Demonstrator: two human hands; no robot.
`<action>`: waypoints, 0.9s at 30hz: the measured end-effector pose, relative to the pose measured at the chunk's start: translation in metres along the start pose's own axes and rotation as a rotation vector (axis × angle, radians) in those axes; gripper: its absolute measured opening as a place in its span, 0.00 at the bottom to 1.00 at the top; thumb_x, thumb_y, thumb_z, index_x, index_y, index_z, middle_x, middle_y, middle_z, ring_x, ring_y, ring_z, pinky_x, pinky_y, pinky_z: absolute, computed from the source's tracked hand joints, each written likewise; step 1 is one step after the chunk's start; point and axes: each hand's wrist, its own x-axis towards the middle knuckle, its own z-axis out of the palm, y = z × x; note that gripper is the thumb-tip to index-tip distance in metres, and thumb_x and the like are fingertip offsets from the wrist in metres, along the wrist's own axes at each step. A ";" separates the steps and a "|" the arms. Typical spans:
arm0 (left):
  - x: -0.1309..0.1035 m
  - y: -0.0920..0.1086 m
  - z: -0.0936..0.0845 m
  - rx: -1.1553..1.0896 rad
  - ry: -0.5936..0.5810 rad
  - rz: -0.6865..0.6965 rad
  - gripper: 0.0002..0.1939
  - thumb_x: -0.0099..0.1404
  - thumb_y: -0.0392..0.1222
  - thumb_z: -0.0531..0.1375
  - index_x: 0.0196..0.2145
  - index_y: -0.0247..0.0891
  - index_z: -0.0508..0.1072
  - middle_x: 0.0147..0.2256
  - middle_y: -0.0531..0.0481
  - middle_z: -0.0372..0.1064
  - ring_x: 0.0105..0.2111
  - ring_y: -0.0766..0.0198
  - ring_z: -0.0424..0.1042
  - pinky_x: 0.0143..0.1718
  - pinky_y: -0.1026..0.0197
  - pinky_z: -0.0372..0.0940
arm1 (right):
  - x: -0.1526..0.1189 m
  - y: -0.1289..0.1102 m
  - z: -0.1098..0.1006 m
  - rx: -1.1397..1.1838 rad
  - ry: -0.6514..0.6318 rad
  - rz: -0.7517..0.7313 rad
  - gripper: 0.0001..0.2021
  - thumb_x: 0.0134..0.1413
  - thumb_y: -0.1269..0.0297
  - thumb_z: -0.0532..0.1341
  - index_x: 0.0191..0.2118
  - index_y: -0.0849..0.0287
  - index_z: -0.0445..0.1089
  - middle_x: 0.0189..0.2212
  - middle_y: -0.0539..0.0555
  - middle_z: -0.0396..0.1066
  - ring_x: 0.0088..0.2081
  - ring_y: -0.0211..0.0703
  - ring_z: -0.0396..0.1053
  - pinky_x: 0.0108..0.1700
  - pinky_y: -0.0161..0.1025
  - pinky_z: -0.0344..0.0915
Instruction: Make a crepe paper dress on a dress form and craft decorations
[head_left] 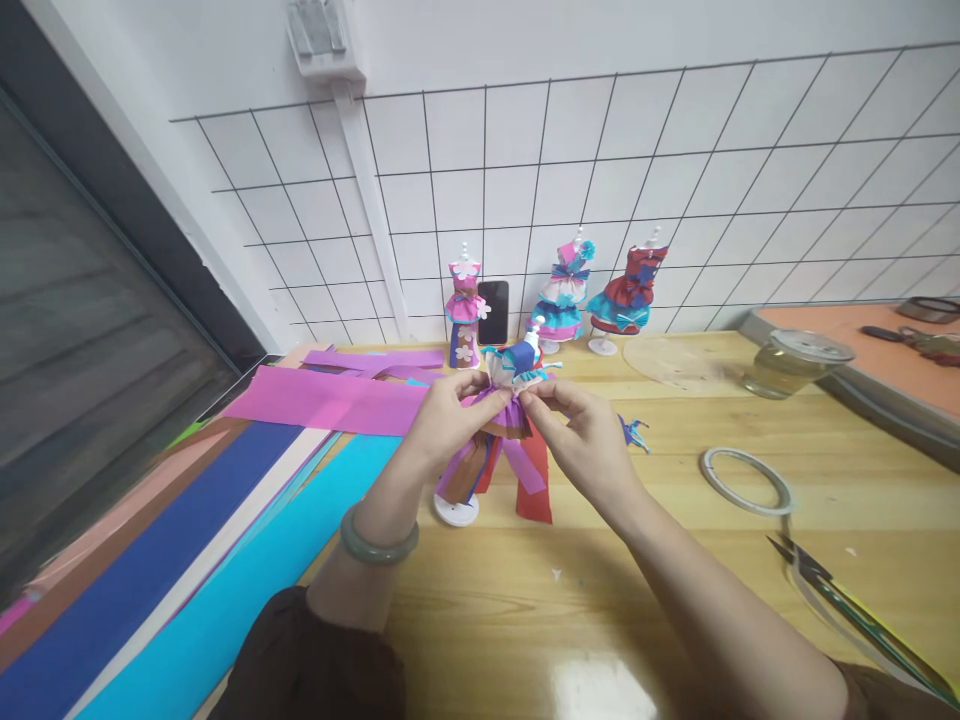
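Observation:
A small dress-form mannequin with a white round base [456, 510] tilts toward the right in front of me. It wears a crepe-paper dress [517, 358] with a blue and white top and a gathered purple skirt [507, 416]. My left hand [459, 410] pinches the left side of that purple skirt at the waist. My right hand [581, 430] pinches its right side, thumb against the gathers. Brown, purple and blue paper hangs below, beside a red paper strip [535, 485] on the table. The fingertips partly cover the waist.
Coloured paper sheets [225, 500] lie on the left. Dressed mannequins [562, 290] and a phone [493, 313] stand by the wall. At right are a tape roll [746, 482], scissors [847, 600], a lidded cup [799, 362] and an orange-topped surface [862, 345]. A blue bow [636, 434] lies behind my right hand.

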 end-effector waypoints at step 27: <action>-0.001 -0.002 0.000 -0.143 0.032 -0.084 0.15 0.53 0.48 0.60 0.34 0.33 0.72 0.31 0.46 0.72 0.26 0.61 0.72 0.26 0.59 0.69 | -0.001 -0.005 -0.001 0.112 -0.013 -0.024 0.07 0.50 0.63 0.59 0.27 0.60 0.70 0.28 0.53 0.71 0.33 0.42 0.68 0.38 0.40 0.65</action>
